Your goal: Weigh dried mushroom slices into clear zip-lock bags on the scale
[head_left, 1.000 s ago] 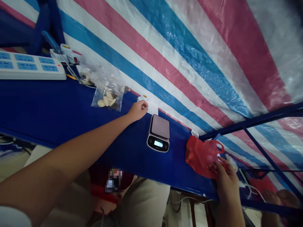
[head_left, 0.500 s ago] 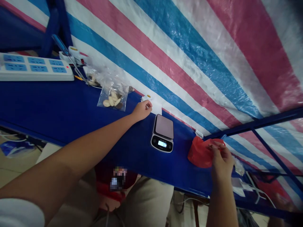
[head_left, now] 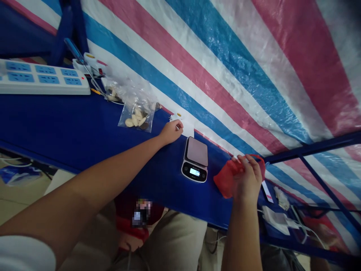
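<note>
My left hand (head_left: 170, 131) reaches far across the blue table (head_left: 70, 131) and pinches a small white paper packet (head_left: 184, 126) lying just behind a small digital scale (head_left: 195, 162). The scale's display is lit and its platform is bare. My right hand (head_left: 246, 178) is closed on the top of a red plastic bag (head_left: 227, 177), which hangs lifted just right of the scale. A clear zip bag with pale flat pieces (head_left: 137, 113) lies to the left of my left hand.
A white power strip with blue sockets (head_left: 42, 79) lies at the far left, with a blue-handled screwdriver (head_left: 80, 60) behind it. A striped tarpaulin (head_left: 225, 56) rises behind the table. White adapters and cables (head_left: 278, 216) lie on a lower shelf at the right.
My right hand has taken up the red bag and carried it left and up towards the scale. My left hand has stayed on the white packet.
</note>
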The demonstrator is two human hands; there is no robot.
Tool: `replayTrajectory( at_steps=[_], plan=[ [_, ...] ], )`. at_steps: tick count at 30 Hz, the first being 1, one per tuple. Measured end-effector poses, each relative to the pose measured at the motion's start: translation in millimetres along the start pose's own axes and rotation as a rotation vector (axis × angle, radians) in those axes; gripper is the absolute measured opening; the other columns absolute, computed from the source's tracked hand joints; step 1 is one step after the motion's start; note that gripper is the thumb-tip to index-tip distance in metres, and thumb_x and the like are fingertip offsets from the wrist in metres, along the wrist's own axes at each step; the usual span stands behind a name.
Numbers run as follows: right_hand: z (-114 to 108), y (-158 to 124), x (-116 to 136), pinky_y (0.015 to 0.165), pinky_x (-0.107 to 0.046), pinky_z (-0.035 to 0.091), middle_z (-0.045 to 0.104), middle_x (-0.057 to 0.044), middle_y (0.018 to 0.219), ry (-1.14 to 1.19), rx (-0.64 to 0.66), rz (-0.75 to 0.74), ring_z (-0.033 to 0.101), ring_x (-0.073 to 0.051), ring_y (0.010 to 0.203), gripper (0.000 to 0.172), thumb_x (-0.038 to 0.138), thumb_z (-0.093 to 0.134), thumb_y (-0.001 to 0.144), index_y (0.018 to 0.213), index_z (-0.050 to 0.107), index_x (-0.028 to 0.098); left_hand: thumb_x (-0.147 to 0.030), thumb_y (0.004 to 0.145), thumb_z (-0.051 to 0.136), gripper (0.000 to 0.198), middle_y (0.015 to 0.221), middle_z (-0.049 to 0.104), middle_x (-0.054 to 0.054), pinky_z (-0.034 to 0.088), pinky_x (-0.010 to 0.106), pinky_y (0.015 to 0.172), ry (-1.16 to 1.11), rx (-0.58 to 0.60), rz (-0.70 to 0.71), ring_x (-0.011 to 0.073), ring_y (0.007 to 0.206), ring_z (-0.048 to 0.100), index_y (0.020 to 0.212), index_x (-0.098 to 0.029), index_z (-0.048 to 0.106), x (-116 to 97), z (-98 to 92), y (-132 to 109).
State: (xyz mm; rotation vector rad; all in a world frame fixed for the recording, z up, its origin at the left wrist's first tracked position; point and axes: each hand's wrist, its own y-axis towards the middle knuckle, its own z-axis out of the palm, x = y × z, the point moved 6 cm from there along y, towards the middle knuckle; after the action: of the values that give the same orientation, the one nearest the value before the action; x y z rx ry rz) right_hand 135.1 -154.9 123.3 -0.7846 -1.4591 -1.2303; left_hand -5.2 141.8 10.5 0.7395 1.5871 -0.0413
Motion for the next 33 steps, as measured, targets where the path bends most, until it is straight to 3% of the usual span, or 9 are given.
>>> replayTrajectory(
  at_steps=[3, 6, 8, 10, 14, 22, 28, 31, 33],
  plan=[
    [-11.7, -28.3, 11.0, 0.081, -0.036, 0.058, 0.071, -0.001, 0.095, 0.003, 0.148, 0.077, 0.07, -0.018, 0.082, 0.037, 0.032, 0.079, 0.072, 0.107, 0.067, 0.025, -0.015, 0.075, 0.059, 0.009, 0.083, 0.07, 0.001, 0.048, 0.029, 0.068, 0.003, 0.002, -0.003, 0.0139, 0.066, 0.057, 0.082, -0.02, 0.062, 0.7, 0.5, -0.2],
    [-54.9, -52.5, 16.4, 0.065, -0.031, 0.057, 0.071, -0.001, 0.089, -0.155, 0.246, 0.182, 0.067, -0.017, 0.07, 0.039, 0.038, 0.078, 0.077, 0.113, 0.068, 0.027, -0.014, 0.076, 0.059, 0.008, 0.084, 0.07, 0.002, 0.048, 0.03, 0.071, 0.001, 0.006, 0.014, 0.0141, 0.068, 0.058, 0.082, -0.02, 0.061, -0.7, 1.8, -0.2],
    [-99.9, -62.0, 18.9, 0.051, -0.027, 0.052, 0.068, 0.001, 0.08, -0.257, 0.115, 0.232, 0.062, -0.016, 0.058, 0.041, 0.041, 0.079, 0.076, 0.114, 0.069, 0.029, -0.014, 0.076, 0.058, 0.008, 0.083, 0.07, 0.002, 0.048, 0.03, 0.071, 0.002, 0.017, 0.022, 0.0143, 0.068, 0.058, 0.082, -0.02, 0.061, -1.8, 3.0, -0.4],
    [-138.3, -68.7, 22.4, 0.052, -0.03, 0.055, 0.069, 0.001, 0.081, -0.325, -0.011, 0.243, 0.064, -0.017, 0.058, 0.046, 0.042, 0.08, 0.075, 0.118, 0.069, 0.032, -0.014, 0.076, 0.058, 0.008, 0.082, 0.069, 0.002, 0.048, 0.03, 0.07, 0.006, 0.028, 0.023, 0.0145, 0.068, 0.058, 0.082, -0.02, 0.061, -2.3, 4.0, -0.8],
    [-172.7, -72.6, 31.1, 0.054, -0.036, 0.061, 0.076, -0.003, 0.09, -0.493, -0.094, 0.176, 0.071, -0.024, 0.064, 0.058, 0.049, 0.077, 0.079, 0.133, 0.062, 0.036, -0.013, 0.076, 0.059, 0.009, 0.083, 0.069, 0.002, 0.049, 0.03, 0.072, 0.001, 0.037, 0.024, 0.0151, 0.07, 0.059, 0.082, -0.02, 0.061, -1.7, 5.4, -1.8],
    [-156.6, -75.1, 23.5, 0.065, -0.026, 0.062, 0.079, -0.005, 0.094, -0.566, -0.101, 0.183, 0.076, -0.024, 0.085, 0.065, 0.054, 0.084, 0.072, 0.128, 0.066, 0.028, -0.011, 0.077, 0.059, 0.011, 0.085, 0.069, 0.002, 0.049, 0.031, 0.072, 0.025, 0.014, 0.015, 0.0148, 0.07, 0.06, 0.082, -0.02, 0.06, -3.0, 2.1, 0.4],
    [-124.3, -85.3, 10.6, 0.06, -0.029, 0.063, 0.074, -0.009, 0.119, -0.416, 0.038, 0.263, 0.077, -0.025, 0.083, 0.055, 0.051, 0.079, 0.078, 0.126, 0.066, 0.028, -0.012, 0.082, 0.056, 0.012, 0.089, 0.068, 0.003, 0.05, 0.032, 0.073, 0.101, 0.039, 0.197, 0.0164, 0.075, 0.062, 0.09, -0.021, 0.06, -40.9, -1.4, -4.0],
    [-115.1, -80.5, 12.1, 0.051, -0.026, 0.06, 0.072, -0.011, 0.123, -0.384, 0.047, 0.284, 0.076, -0.025, 0.078, 0.057, 0.051, 0.08, 0.077, 0.127, 0.065, 0.026, -0.014, 0.085, 0.056, 0.013, 0.097, 0.068, 0.006, 0.05, 0.038, 0.083, 0.236, 0.093, 0.292, 0.0216, 0.089, 0.063, 0.094, -0.021, 0.06, -59.1, -13.8, -12.7],
    [-112.1, -75.7, 14.8, 0.054, -0.025, 0.061, 0.071, -0.01, 0.126, -0.396, 0.046, 0.27, 0.076, -0.024, 0.081, 0.057, 0.051, 0.08, 0.076, 0.125, 0.067, 0.025, -0.016, 0.082, 0.061, 0.016, 0.106, 0.067, 0.008, 0.046, 0.044, 0.097, 0.334, 0.139, 0.343, 0.027, 0.107, 0.06, 0.096, -0.021, 0.062, -64.1, -35.9, -12.8]
  ],
)
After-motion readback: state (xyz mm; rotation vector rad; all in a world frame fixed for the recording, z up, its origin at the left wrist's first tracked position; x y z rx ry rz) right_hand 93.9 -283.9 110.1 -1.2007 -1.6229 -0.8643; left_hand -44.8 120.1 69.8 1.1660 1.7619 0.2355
